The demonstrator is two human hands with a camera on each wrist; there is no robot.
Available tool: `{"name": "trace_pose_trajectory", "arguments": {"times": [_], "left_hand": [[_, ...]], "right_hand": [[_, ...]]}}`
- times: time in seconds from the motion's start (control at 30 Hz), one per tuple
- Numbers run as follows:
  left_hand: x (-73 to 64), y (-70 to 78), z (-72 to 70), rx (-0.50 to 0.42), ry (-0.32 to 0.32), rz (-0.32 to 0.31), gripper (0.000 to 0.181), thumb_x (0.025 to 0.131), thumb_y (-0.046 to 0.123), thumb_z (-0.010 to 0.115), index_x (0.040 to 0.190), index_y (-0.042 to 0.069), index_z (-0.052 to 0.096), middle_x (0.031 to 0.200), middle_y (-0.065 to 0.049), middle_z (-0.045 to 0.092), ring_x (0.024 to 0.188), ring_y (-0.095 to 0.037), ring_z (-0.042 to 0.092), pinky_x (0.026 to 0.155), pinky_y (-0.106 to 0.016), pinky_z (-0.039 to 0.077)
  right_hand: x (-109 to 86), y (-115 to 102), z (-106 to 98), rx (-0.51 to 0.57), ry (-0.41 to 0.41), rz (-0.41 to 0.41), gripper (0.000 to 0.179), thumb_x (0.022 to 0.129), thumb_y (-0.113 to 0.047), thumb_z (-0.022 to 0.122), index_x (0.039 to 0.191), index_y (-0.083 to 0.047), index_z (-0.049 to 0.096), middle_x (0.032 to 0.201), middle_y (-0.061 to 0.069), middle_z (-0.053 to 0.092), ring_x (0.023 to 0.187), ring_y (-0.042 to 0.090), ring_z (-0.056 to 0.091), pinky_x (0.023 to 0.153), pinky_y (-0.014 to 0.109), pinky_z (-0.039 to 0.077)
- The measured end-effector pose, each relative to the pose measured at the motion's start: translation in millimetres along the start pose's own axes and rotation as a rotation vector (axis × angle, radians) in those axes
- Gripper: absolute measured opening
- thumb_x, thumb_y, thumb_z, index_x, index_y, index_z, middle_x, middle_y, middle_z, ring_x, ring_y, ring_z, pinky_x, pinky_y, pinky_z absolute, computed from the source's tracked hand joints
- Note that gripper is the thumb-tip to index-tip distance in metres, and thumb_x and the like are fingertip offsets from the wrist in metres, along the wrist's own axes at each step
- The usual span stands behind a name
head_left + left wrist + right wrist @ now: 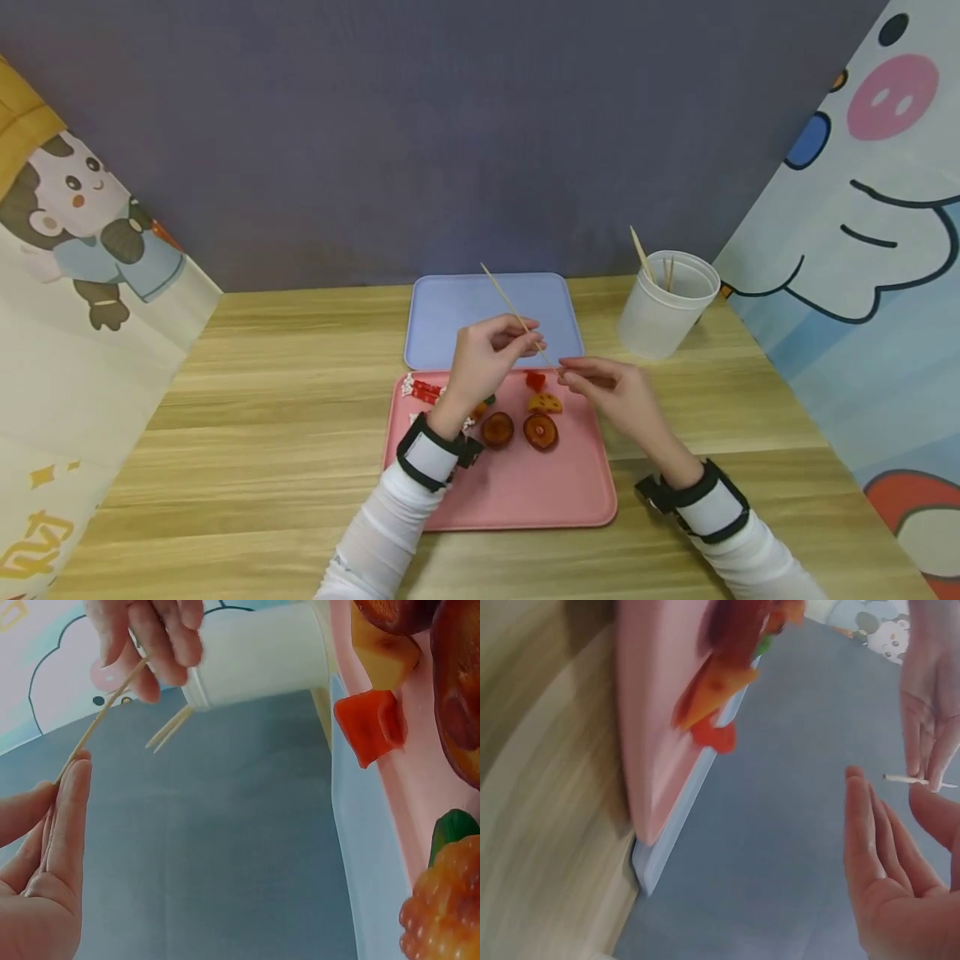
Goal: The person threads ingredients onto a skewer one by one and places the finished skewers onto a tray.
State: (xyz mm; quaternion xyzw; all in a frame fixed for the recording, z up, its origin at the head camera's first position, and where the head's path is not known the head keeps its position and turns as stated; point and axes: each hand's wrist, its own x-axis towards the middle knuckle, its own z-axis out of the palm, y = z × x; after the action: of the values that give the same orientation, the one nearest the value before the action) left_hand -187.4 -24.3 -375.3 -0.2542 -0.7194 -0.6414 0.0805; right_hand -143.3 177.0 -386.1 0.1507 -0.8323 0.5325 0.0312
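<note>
Skewer (500,292), head view: I see the left hand (487,358) pinching it above the pink tray (525,504), lower end by the right hand (613,396). Left wrist view: same pinch. Right wrist view: right hand loose, thumb and fingers parted.

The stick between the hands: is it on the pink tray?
No, the left hand holds the stick up, clear of the pink tray.
</note>
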Motion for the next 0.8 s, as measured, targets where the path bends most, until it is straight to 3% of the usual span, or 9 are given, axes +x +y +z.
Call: {"name": "trace_pose_trajectory", "arguments": {"times": [0.13, 0.23, 0.47, 0.73, 0.8], "left_hand": [[-1.4, 15.0, -0.4, -0.006, -0.01, 0.006, 0.013, 0.089, 0.0, 0.062, 0.098, -0.007, 0.067, 0.089, -0.025, 0.07, 0.078, -0.034, 0.07, 0.07, -0.031, 0.058], [-1.7, 16.2, 0.6, -0.003, -0.013, 0.01, 0.013, 0.089, 0.0, 0.061, 0.098, -0.008, 0.067, 0.089, -0.025, 0.07, 0.077, -0.03, 0.071, 0.07, -0.031, 0.058], [-0.1, -8.1, 3.9, -0.017, -0.002, 0.003, 0.015, 0.089, 0.011, 0.065, 0.1, 0.003, 0.07, 0.086, -0.014, 0.073, 0.076, -0.025, 0.072, 0.069, -0.027, 0.058], [0.0, -11.8, 4.4, 0.011, -0.01, -0.008, 0.016, 0.089, 0.014, 0.065, 0.101, 0.004, 0.07, 0.087, -0.014, 0.073, 0.076, -0.022, 0.072, 0.069, -0.027, 0.057], [-0.5, -13.0, 3.5, 0.067, -0.016, 0.001, 0.015, 0.089, 0.017, 0.067, 0.099, 0.006, 0.071, 0.088, -0.01, 0.073, 0.074, -0.019, 0.071, 0.068, -0.025, 0.057]], "right_hand": [[1.2, 8.0, 1.7, 0.072, -0.017, 0.008, 0.025, 0.089, -0.006, 0.063, 0.111, 0.006, 0.066, 0.103, 0.021, 0.07, 0.088, 0.02, 0.071, 0.072, 0.023, 0.056], [2.8, 19.5, 2.9, 0.106, 0.002, 0.014, 0.022, 0.089, -0.006, 0.064, 0.108, 0.003, 0.068, 0.102, 0.02, 0.07, 0.086, 0.014, 0.07, 0.071, 0.024, 0.057], [2.8, 34.1, 5.3, 0.114, 0.028, 0.018, 0.021, 0.087, -0.015, 0.068, 0.104, -0.003, 0.072, 0.095, 0.016, 0.072, 0.08, 0.005, 0.068, 0.068, 0.029, 0.057], [3.3, 35.3, 4.7, 0.085, 0.02, 0.01, 0.02, 0.088, -0.016, 0.068, 0.102, -0.002, 0.072, 0.096, 0.016, 0.072, 0.08, 0.004, 0.068, 0.07, 0.031, 0.058], [4.2, 35.3, 3.2, 0.081, 0.026, -0.007, 0.019, 0.088, -0.013, 0.067, 0.101, 0.0, 0.072, 0.095, 0.017, 0.071, 0.08, 0.003, 0.067, 0.069, 0.028, 0.057]]}}
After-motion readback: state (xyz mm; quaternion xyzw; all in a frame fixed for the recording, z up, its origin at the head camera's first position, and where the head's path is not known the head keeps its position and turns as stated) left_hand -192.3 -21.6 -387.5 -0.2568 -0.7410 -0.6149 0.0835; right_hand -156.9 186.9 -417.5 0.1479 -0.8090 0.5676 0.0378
